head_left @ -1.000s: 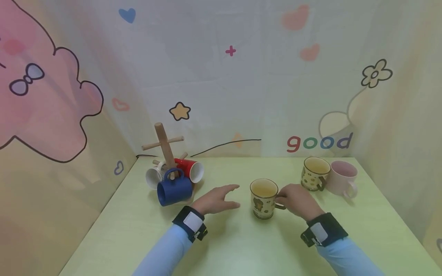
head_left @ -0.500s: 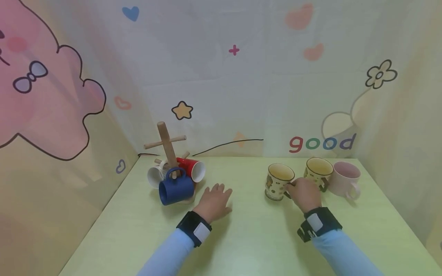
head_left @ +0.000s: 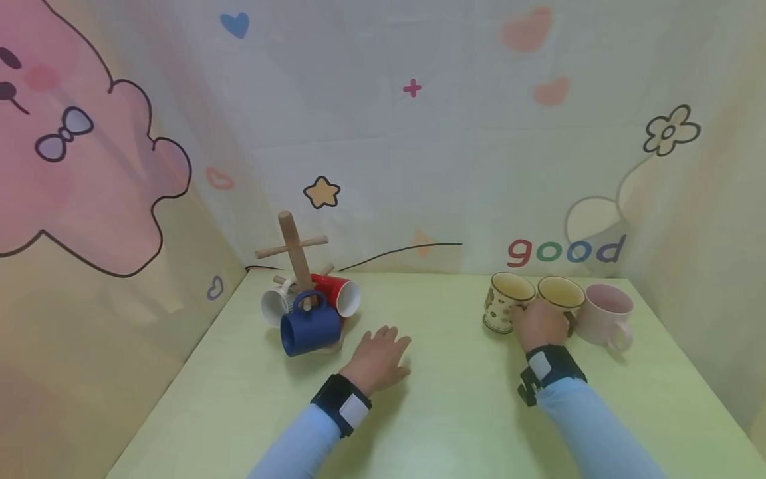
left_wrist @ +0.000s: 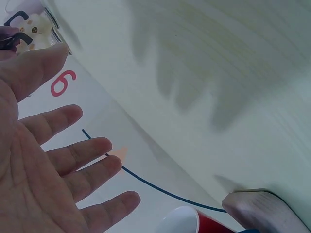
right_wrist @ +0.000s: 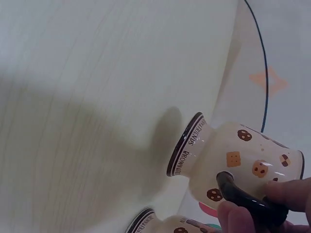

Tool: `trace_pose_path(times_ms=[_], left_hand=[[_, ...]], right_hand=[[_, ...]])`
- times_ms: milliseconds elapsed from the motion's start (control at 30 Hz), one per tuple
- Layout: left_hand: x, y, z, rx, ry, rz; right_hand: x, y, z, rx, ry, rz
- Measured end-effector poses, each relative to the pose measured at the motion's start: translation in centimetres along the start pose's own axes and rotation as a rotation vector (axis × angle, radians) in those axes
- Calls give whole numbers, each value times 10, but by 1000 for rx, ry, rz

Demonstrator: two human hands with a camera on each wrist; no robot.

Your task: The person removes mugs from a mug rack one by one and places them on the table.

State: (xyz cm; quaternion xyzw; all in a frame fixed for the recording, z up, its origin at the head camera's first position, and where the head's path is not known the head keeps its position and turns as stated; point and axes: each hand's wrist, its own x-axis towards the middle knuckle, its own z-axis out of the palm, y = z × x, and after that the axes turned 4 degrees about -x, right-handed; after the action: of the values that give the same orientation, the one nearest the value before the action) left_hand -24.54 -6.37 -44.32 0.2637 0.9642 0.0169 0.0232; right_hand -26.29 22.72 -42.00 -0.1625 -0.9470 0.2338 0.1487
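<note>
Hands apart: left hand [head_left: 376,362] spread, empty above the worktop [head_left: 449,406], right hand [head_left: 540,324] pinching the cookie-patterned mug [head_left: 505,303] by its handle [right_wrist: 241,195], beside its twin [head_left: 562,293]; a placing step, I'd judge, wanting gentle release.

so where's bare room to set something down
Free: the middle of the table, between left grip and right sleeve; also the strip between the red mug and the held patterned mug. Crowded: back right, where that mug, a second patterned mug and the pink mug cluster, and left, around the wooden rack.
</note>
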Motion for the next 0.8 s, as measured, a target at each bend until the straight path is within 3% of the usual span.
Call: trace_pose_path(times_ms=[200,367,633,800], left_hand=[[-2,3,4,10,11,12],[-4,5,4,-11,-1,6],[-3,5,9,-23,-16,10],[-3,5,8,-31,-21,12]], right_hand=[[6,-2,15,-53,16,63],[6,-1,23,-69,37,44],[7,4,24,-27,-21,44],[6,8,22,-6,-62,1]])
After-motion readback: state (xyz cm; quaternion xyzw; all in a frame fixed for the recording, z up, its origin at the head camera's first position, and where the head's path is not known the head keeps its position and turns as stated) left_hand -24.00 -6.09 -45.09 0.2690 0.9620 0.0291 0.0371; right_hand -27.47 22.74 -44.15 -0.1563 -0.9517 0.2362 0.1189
